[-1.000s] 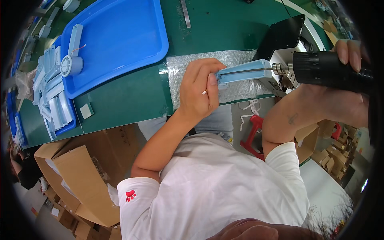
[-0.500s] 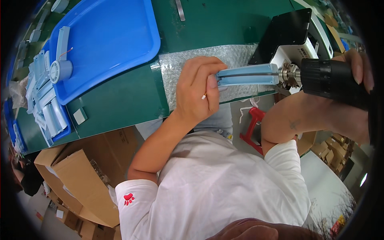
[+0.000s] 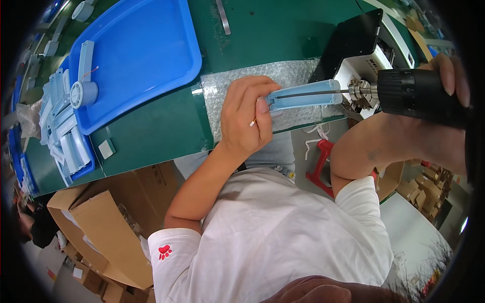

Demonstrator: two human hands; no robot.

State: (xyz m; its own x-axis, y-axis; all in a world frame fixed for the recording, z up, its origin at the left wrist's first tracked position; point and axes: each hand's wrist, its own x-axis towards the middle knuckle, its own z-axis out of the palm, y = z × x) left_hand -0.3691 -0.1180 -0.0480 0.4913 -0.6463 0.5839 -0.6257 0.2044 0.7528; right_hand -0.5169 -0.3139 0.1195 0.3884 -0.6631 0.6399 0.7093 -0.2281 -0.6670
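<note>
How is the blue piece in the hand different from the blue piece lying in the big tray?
The held blue piece is a plain long bar, gripped by the left hand with a screwdriver bit along it. The tray piece has a round white end with thin wires and lies untouched in the blue tray. Both are pale blue plastic.

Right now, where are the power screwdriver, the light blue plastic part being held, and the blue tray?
power screwdriver (image 3: 419, 93): head view, on its black body.
light blue plastic part (image 3: 303, 96): head view, middle of its long side.
blue tray (image 3: 146, 45): head view, bare floor of the tray.
</note>
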